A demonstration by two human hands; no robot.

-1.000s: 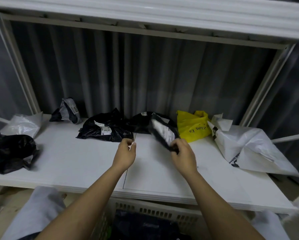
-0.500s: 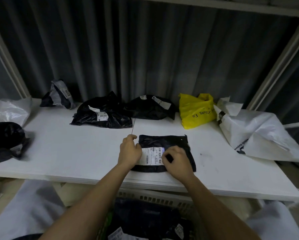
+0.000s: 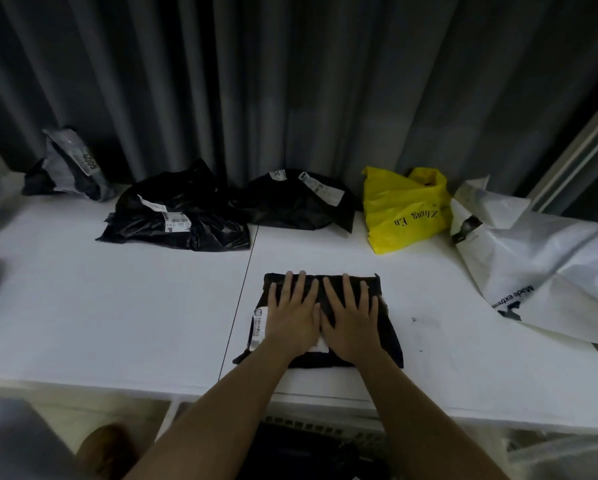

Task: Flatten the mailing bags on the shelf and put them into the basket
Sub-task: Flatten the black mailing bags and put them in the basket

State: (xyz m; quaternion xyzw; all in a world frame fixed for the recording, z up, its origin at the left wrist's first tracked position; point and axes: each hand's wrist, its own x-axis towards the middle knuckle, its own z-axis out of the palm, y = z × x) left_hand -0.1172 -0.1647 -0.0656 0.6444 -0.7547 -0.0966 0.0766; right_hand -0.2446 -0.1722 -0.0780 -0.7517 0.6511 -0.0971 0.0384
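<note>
A small black mailing bag (image 3: pixel 389 336) with a white label lies flat on the white shelf (image 3: pixel 117 323), near its front edge. My left hand (image 3: pixel 292 315) and my right hand (image 3: pixel 351 318) press down on it side by side, palms down, fingers straight and spread. Below the shelf edge, between my forearms, is the white slotted basket (image 3: pixel 325 429) with dark bags inside, mostly hidden by my arms.
Along the back lie a grey-black bag (image 3: pixel 70 164), two crumpled black bags (image 3: pixel 176 216) (image 3: pixel 297 200), a yellow bag (image 3: pixel 403 209) and a large white bag (image 3: pixel 547 275) at right. A dark curtain hangs behind. A white frame post rises at the right.
The black bag went from being held up in my right hand to lying on the shelf. Both hands have opened flat on top of it. The view has tilted down.
</note>
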